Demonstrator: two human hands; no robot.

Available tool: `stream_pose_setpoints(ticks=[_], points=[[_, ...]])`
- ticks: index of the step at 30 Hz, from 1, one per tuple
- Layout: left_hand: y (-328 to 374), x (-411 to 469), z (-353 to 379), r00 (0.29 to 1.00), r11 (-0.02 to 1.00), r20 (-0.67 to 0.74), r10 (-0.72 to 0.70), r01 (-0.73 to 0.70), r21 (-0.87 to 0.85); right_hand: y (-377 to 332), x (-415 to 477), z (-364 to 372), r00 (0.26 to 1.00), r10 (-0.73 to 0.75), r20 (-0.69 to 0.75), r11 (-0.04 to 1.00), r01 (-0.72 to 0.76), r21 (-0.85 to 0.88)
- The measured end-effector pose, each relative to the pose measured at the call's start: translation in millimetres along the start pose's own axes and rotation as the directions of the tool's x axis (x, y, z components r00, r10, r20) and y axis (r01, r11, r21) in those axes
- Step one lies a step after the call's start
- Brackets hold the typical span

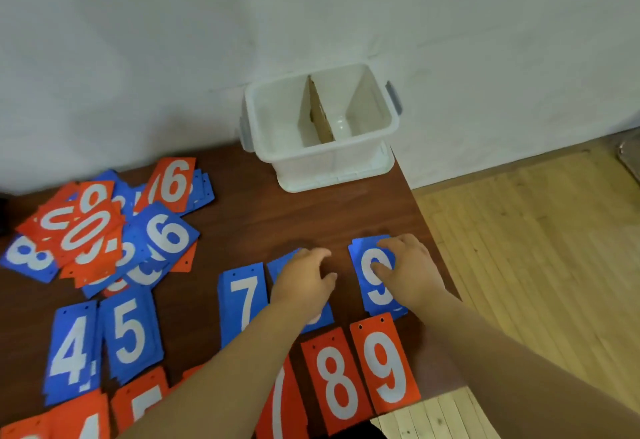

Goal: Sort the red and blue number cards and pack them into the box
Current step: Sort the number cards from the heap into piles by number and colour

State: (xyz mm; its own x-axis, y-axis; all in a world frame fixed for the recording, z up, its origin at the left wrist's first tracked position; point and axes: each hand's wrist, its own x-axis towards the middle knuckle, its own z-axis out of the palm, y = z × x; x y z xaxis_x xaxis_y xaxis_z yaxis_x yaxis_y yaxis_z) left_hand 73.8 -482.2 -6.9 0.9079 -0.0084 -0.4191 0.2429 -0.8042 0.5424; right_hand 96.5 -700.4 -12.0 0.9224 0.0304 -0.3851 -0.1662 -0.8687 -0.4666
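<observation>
Sorted stacks lie in two rows on the brown table (277,220): blue 4 (74,348), blue 5 (130,331) and blue 7 (242,300) behind, red 8 (334,379) and red 9 (384,366) in front. My left hand (304,283) rests on a blue stack (282,265) whose number it hides. My right hand (412,265) lies over the blue 9 stack (372,286), thumb on its face and fingers at its top right corner. The white box (325,158) with a cardboard divider stands at the table's back right, both compartments showing no cards.
A jumbled heap of red and blue cards (104,231) covers the back left of the table. More red stacks, a 7 (280,404) and a 5 (142,400), sit at the near edge. The table's right edge (433,231) drops to a wooden floor (536,265).
</observation>
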Motion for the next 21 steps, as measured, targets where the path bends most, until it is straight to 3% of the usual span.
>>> stream_pose_setpoints(ticks=[5,14,21], points=[[-71,-36,-79,0.974,0.986,-0.205,-0.098,0.123,0.110,-76,4,6,0.983,-0.179,0.041,0.983,0.180,-0.041],[-243,-136,-197,0.795,0.880,-0.441,-0.417,0.475,0.024,-255,-1,74,0.907,-0.398,0.135,0.909,0.410,-0.077],[-358,-171,-248,0.755,0.829,-0.436,-0.490,0.558,0.033,-345,-20,128,0.937,-0.314,0.155,0.932,0.335,-0.139]])
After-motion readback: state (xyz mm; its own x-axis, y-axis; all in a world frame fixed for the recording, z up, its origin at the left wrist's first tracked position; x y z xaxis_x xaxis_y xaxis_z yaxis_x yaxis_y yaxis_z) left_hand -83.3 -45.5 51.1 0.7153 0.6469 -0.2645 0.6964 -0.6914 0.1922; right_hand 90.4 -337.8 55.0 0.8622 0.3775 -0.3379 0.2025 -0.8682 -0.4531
